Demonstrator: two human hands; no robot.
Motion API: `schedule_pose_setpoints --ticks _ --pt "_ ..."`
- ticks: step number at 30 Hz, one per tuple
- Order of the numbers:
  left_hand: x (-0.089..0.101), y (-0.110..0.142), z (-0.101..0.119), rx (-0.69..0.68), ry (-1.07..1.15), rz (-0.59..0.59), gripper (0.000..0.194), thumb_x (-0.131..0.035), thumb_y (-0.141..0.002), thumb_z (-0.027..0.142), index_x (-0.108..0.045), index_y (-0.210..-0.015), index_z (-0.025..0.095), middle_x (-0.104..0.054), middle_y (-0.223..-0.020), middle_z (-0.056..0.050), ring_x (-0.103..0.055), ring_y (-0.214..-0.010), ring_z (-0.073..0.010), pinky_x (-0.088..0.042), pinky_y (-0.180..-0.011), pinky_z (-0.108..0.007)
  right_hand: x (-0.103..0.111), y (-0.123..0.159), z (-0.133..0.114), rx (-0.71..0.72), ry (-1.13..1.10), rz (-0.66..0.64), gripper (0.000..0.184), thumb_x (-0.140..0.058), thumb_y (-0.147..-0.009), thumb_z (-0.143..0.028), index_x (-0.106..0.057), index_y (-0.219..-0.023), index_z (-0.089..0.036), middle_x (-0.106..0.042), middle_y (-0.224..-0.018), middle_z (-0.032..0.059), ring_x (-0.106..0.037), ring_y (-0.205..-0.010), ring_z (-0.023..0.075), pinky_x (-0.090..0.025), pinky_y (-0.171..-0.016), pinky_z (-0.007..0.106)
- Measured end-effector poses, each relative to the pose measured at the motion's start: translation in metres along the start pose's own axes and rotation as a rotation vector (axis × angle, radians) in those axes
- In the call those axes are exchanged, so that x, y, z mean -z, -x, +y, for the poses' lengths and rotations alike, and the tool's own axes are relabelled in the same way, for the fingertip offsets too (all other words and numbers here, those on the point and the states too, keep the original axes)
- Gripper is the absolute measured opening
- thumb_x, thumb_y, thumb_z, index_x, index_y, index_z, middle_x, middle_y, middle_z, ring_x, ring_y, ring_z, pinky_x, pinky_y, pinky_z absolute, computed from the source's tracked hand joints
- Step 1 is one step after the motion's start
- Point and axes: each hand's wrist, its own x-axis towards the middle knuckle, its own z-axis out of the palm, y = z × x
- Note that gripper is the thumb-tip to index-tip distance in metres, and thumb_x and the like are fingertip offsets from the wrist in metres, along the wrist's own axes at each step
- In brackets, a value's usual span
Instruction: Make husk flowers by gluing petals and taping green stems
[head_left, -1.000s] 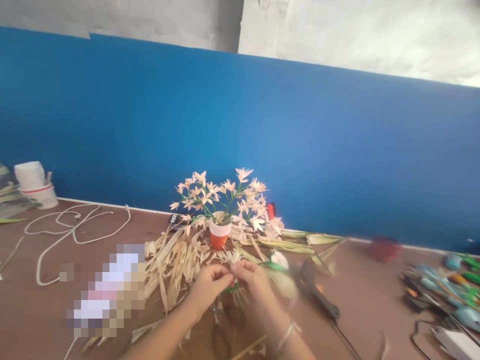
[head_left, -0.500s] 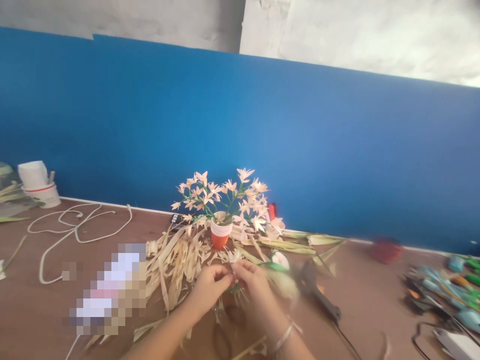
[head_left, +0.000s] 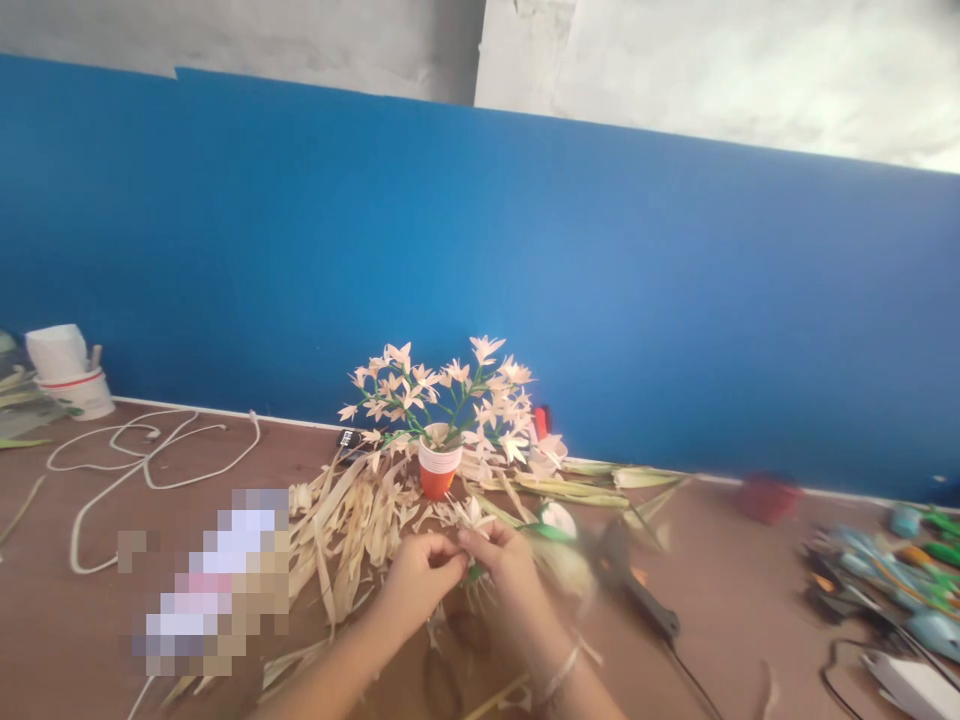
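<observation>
Short of the table's back edge (head_left: 292, 432), my left hand (head_left: 420, 578) and right hand (head_left: 511, 565) pinch a pale flower (head_left: 474, 516) low down, where light pressure should avoid crushing.

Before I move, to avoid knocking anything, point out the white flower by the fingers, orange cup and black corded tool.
White flower (head_left: 474, 515), head view: petals.
Orange cup (head_left: 437, 482), head view: front wall.
Black corded tool (head_left: 649, 604), head view: handle.

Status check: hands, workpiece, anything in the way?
Right hand pinches pale flower; left hand close beside it. Flower-filled cup upright beyond. Dry strips crowd the left; black corded tool right, apart from hands.
</observation>
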Motion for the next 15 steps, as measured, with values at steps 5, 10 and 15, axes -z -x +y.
schedule_pose_setpoints --ticks 5,10,15 --pt "0.0015 0.0014 0.0024 -0.048 -0.024 -0.005 0.025 -0.054 -0.073 0.031 -0.063 -0.057 0.014 -0.061 -0.057 -0.002 -0.053 -0.058 -0.0151 -0.039 -0.058 -0.025 0.0035 -0.0007 -0.0022 -0.026 0.015 -0.120 0.020 -0.075 -0.059 -0.029 -0.063 -0.062 -0.014 -0.057 -0.054 -0.0027 -0.048 -0.050 0.0095 -0.036 -0.052 0.022" --pt "0.0015 0.0012 0.0014 -0.038 0.011 -0.033 0.024 -0.053 -0.074 0.031 -0.061 -0.058 0.014 -0.061 -0.058 -0.002 -0.052 -0.057 -0.0147 -0.039 -0.058 -0.025 0.0067 -0.0015 -0.0047 -0.054 0.020 -0.186 0.022 -0.075 -0.059 -0.031 -0.062 -0.055 -0.013 -0.058 -0.050 -0.0006 -0.050 -0.049 0.0107 -0.037 -0.054 0.024" --pt "-0.0011 0.0027 -0.0012 -0.094 -0.164 0.036 0.022 -0.052 -0.073 0.027 -0.061 -0.058 0.014 -0.059 -0.056 -0.001 -0.050 -0.056 -0.0148 -0.037 -0.055 -0.025 0.0031 -0.0010 -0.0023 0.011 0.129 0.008 0.026 -0.079 -0.049 -0.030 -0.059 -0.049 -0.014 -0.056 -0.048 -0.0017 -0.048 -0.048 0.0103 -0.036 -0.053 0.024"
